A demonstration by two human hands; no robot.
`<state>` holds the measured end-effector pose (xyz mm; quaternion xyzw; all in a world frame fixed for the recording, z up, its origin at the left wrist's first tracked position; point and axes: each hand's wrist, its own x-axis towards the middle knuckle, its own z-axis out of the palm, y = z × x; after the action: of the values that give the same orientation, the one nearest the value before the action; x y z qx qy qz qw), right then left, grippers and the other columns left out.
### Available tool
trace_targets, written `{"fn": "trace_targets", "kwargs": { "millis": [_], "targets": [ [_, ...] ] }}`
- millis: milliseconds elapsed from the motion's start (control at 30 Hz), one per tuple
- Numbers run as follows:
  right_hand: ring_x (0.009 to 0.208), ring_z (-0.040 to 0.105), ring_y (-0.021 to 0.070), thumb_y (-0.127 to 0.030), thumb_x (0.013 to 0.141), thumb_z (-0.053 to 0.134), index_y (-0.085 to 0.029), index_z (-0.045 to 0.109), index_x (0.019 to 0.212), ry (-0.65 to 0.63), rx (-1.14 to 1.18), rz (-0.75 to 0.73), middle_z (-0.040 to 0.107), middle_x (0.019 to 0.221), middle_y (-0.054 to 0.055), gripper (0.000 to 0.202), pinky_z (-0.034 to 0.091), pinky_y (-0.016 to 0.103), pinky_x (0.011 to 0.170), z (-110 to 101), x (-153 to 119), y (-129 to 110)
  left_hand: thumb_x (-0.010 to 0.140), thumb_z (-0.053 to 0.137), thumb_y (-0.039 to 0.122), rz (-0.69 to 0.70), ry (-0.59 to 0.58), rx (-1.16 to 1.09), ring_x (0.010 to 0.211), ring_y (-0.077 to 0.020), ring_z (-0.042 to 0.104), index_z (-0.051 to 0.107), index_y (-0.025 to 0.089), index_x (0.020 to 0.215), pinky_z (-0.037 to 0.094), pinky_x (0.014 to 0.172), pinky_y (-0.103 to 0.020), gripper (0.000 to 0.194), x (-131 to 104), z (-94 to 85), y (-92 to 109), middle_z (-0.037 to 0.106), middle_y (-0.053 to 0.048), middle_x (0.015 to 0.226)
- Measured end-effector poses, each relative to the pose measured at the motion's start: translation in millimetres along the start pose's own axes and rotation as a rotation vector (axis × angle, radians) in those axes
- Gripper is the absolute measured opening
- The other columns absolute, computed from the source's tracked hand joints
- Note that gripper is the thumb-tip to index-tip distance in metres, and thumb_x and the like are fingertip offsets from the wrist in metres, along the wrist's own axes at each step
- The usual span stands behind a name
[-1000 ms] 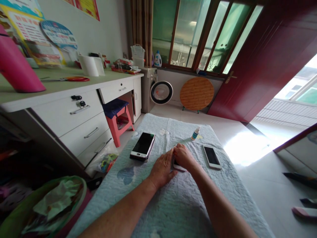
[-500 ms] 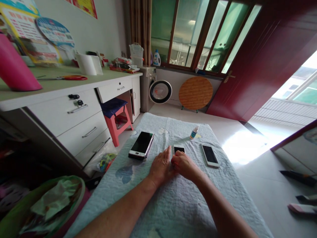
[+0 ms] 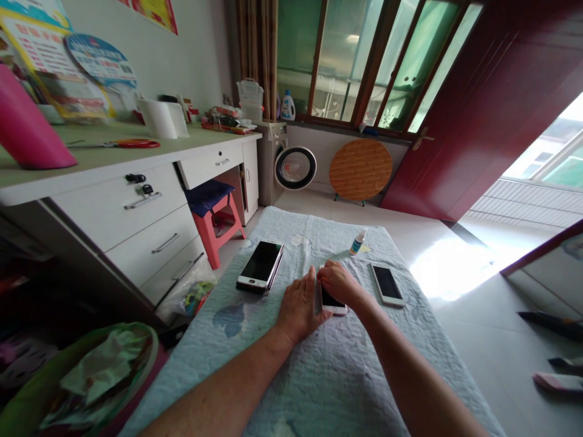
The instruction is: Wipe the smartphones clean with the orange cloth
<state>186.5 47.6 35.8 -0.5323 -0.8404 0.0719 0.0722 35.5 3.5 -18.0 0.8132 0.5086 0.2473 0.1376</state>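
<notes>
A white smartphone with a dark screen (image 3: 331, 302) lies flat on the cloth-covered table between my hands. My left hand (image 3: 298, 306) rests along its left side, fingers stretched out, the thumb reaching to the phone's lower left corner. Over the upper part of the screen, my right hand (image 3: 337, 283) is closed with its fingers curled down. Whatever those fingers may hold is hidden. Another white phone (image 3: 387, 284) lies to the right. On the left is a larger phone (image 3: 261, 265) on top of a dark flat item. A small spray bottle (image 3: 357, 243) stands farther back.
A pale blue quilted cloth (image 3: 364, 370) covers the table. To the left are a desk with drawers (image 3: 150, 233), a pink stool (image 3: 212, 240) and a lined bin (image 3: 150, 346) with crumpled paper. Behind stand a washing machine with its door open (image 3: 296, 168) and a round wooden tabletop (image 3: 361, 170).
My right hand has moved from the phone's lower part up to its top, uncovering the lower screen. My left thumb now shows at the phone's lower corner.
</notes>
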Motion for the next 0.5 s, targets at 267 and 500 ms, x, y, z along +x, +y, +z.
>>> {"fn": "trace_targets", "kwargs": {
  "millis": [267, 500],
  "targets": [
    [0.083, 0.057, 0.0162, -0.012, 0.086, 0.046, -0.017, 0.073, 0.088, 0.013, -0.029, 0.031, 0.064, 0.088, 0.009, 0.028, 0.040, 0.024, 0.077, 4.1, 20.8, 10.3, 0.071, 0.071, 0.044, -0.019, -0.024, 0.018, 0.121, -0.0369, 0.050, 0.008, 0.014, 0.148, 0.040, 0.098, -0.049, 0.103, 2.3, -3.4, 3.2, 0.037, -0.022, 0.147],
    [0.078, 0.054, 0.0152, -0.014, 0.086, 0.047, -0.016, 0.069, 0.077, -0.050, -0.053, -0.019, 0.060, 0.079, 0.007, 0.024, 0.038, 0.024, 0.074, 6.6, -2.2, -3.3, 0.070, 0.072, 0.045, -0.004, 0.000, -0.005, 0.120, -0.0361, 0.051, 0.008, 0.014, 0.149, 0.040, 0.099, -0.048, 0.106, 1.0, -0.4, -0.6, 0.046, -0.019, 0.140]
  ]
}}
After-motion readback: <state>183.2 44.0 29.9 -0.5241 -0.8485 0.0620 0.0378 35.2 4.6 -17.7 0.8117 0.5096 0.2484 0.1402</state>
